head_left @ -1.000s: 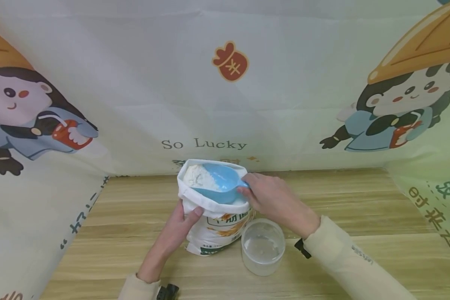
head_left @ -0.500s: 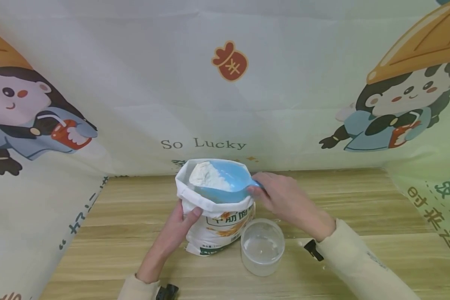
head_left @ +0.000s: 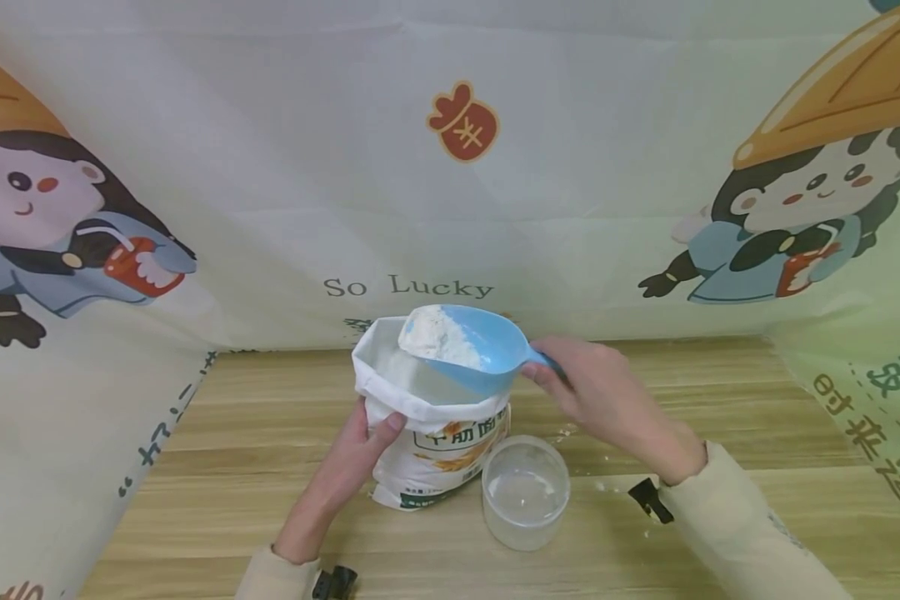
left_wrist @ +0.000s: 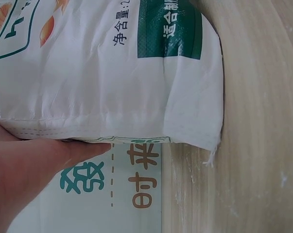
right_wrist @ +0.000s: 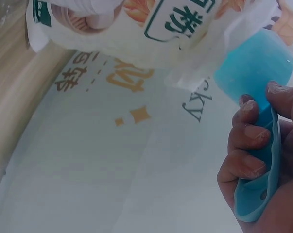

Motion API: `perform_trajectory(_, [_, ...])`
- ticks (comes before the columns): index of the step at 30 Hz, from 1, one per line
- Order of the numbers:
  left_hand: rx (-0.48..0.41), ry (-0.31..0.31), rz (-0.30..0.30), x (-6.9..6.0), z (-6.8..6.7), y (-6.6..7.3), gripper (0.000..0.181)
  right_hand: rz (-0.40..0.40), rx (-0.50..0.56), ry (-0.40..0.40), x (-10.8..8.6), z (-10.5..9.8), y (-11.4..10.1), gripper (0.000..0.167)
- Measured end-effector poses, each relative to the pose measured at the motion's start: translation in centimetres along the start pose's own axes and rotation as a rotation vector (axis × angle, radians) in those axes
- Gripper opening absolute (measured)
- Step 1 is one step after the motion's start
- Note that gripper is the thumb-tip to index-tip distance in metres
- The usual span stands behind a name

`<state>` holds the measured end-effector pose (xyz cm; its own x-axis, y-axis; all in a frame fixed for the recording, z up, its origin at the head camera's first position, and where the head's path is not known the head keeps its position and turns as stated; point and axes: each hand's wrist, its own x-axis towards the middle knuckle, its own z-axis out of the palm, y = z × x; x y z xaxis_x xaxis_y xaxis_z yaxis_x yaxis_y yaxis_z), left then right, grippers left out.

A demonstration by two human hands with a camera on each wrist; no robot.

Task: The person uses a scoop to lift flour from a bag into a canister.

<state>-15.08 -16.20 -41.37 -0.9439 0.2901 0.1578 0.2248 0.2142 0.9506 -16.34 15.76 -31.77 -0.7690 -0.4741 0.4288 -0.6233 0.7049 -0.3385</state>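
Observation:
My right hand (head_left: 600, 392) grips the handle of a blue scoop (head_left: 498, 342), fingers curled round it in the right wrist view (right_wrist: 255, 184). White flour (head_left: 442, 337) lies heaped in the scoop's front half. The scoop is above the mouth of a white flour bag (head_left: 435, 467), whose rim is folded outward. My left hand (head_left: 356, 454) holds the bag's left side, thumb on the front just below the rim; its other fingers are mostly hidden. In the left wrist view, a finger lies along the bag's side (left_wrist: 97, 97).
A clear round plastic tub (head_left: 525, 496) stands on the wooden table (head_left: 217, 467) right beside the bag. Flour specks (head_left: 603, 483) dot the table to the right of the tub. A printed cloth backdrop (head_left: 307, 167) rises behind and at both sides.
The right hand has lifted the flour-laden scoop up and to the right, out of the bag. Specks of flour now show on the table. The left hand and the bag stay put.

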Motion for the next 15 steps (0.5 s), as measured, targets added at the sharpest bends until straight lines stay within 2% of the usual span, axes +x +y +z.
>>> perform_trajectory(5, [-0.01,-0.008,-0.001,0.0,0.1,0.0,0.061,0.006,-0.014,0.014,-0.6,-1.0,0.3,0.017])
perform_trajectory(15, [-0.005,0.002,0.0,0.0,0.1,0.1,0.066,-0.032,-0.049,0.038,-1.9,-2.3,1.0,0.015])
